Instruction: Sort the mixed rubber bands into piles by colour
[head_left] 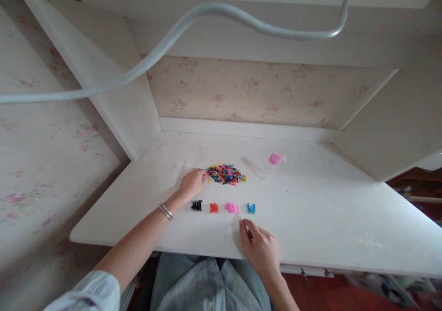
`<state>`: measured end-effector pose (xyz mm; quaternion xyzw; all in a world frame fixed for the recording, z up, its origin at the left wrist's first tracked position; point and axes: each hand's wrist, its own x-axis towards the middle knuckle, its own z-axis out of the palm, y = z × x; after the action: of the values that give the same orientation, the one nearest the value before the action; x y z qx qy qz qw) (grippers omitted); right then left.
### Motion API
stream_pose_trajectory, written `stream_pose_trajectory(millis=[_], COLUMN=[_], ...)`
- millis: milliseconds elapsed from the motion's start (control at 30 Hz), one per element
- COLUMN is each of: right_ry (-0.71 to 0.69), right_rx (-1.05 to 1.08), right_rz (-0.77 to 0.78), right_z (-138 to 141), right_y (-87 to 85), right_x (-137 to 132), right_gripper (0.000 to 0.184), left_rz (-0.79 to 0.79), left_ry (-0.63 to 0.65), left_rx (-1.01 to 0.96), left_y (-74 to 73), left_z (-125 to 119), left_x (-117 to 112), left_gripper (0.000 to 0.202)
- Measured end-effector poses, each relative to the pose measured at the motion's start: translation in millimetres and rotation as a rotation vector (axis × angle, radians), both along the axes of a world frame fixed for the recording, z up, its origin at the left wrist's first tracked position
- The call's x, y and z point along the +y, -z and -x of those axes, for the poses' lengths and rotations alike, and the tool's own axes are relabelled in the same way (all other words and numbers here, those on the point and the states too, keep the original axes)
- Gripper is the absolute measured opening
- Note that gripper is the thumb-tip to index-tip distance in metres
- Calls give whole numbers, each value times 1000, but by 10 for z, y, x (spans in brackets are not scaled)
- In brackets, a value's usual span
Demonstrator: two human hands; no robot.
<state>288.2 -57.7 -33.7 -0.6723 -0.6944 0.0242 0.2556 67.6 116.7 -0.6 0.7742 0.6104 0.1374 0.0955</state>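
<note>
Mixed band pile (226, 174) is lying right at the fingertips of the left hand (192, 183), long axis running rightward from them — left is nearer. Right hand (261, 249) is sitting half-curled, just short of the blue bands (251, 208), apart from the pile. Left fingers are bending inward; whether either hand is pinching a band — cannot tell.

Yellow, red, blue, pink and black mingle in the loose heap of thin bands (226, 174). One small black pile (196, 205), one orange-red pile (213, 208), one bright pink pile (232, 208) and one blue pile (253, 208) are each a single colour. The flat bench (321, 219) is white; cream wallpaper (235, 90) carries pink flowers.
</note>
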Motion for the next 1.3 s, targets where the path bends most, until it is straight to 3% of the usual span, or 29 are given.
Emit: stream_pose_trajectory(millis=[233,433,667,933,1300], right_ry=[0,-1,1,-12,-15], right_rx=[-9,-22,-32,-20,-40], right_rz=[3,-2,-24,-54,-65], right_z=[-5,-1,1,17,16], right_y=[12,19,8,-20,-20], right_x=[0,-3,1,0,7], right_gripper=[33,31,33,34,36], left_rz=[-43,-75,-86,-45,-44], left_ry=[-6,-12,18,-2,-26], left_rx=[-40,-72,-81,37,99], left_y=[-74,-134,-188,-110,-77], left_z=[99,113,-32,-286,-304], left_x=[-40,-211,-661,-1193,-1282], left_gripper=[25,23,23,29,32])
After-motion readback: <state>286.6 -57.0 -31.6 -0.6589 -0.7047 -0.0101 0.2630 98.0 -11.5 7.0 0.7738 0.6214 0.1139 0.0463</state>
